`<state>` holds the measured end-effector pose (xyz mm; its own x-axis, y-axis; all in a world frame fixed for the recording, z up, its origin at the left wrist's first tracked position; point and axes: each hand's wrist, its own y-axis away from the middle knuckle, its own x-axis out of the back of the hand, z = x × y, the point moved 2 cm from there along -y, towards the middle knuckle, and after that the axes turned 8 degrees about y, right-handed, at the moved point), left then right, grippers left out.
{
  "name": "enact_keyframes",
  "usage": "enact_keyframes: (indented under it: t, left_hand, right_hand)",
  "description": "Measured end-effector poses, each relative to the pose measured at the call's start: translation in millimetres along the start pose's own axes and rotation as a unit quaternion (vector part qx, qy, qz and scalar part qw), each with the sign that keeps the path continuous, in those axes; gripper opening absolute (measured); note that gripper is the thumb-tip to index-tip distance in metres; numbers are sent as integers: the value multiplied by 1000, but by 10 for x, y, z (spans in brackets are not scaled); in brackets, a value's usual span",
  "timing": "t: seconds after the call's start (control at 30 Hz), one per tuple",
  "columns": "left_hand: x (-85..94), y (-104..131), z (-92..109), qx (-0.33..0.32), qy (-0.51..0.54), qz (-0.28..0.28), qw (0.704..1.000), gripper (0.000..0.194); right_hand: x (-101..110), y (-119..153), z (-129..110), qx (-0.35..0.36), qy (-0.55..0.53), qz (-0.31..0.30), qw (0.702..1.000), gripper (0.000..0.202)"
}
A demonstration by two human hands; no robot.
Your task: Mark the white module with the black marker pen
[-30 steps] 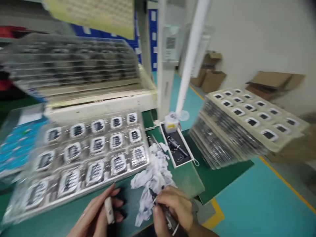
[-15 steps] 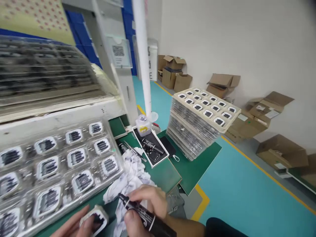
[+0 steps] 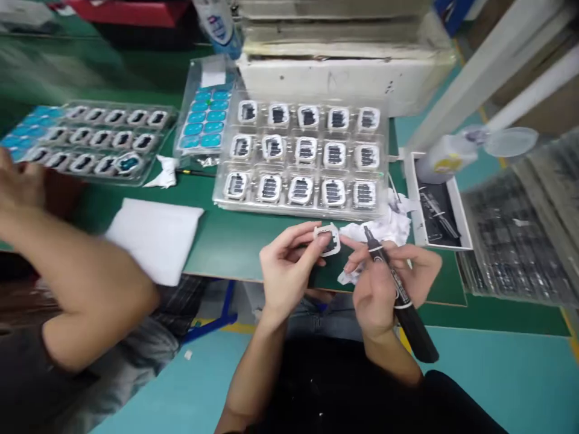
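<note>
My left hand (image 3: 289, 271) pinches a small white-framed part with a dark centre (image 3: 329, 239) above the near edge of the green table (image 3: 226, 241). My right hand (image 3: 384, 283) grips a black marker pen (image 3: 398, 295), tip up and close to the part's right side. A crumpled white cloth (image 3: 384, 232) lies just behind my right hand. Beyond both hands sits a clear tray (image 3: 305, 160) filled with rows of the same white-framed parts.
A co-worker's arm (image 3: 67, 265) reaches in at the left. A white sheet (image 3: 156, 235), a second parts tray (image 3: 90, 141) and a tray of blue pieces (image 3: 205, 120) lie left. A white box with tools (image 3: 436, 208), a bottle (image 3: 447, 160) and stacked trays (image 3: 511, 241) are right.
The view swung from the right side of the room back down to the bench. My left hand raised the part off the table and the marker tip came up beside it.
</note>
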<state>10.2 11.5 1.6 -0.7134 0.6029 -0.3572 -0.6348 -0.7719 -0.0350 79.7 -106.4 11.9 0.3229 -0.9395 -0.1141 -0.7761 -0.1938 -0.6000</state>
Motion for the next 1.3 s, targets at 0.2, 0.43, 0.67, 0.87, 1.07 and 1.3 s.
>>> enact_keyframes:
  t: [0.2,0.43,0.67,0.87,1.07,1.3]
  left_hand:
    - [-12,-47,43,1,86,-39,996,27]
    - [97,-64,-34,60,106,-116,986,38]
    - [81,-79,-52,114,115,-96,982,47]
    - [74,-38,-46,96,51,-100,989,47]
    - [40,19,8,50,6,-105,993,39]
    - [119,51,-4,30,-85,-125,988,36]
  right_hand:
    - [-62,-33,-45,8,-4,-7,1000,21]
    - [-108,-11,-81,-31,11,-43,999,22]
    - [-42,-27,-97,16,59,-23,998,21]
    - [27,48,-48,-16,84,-52,995,17]
    - [12,64,-49,1,128,-19,992,14]
    - [15,13,-68,19,161,-36,986,13]
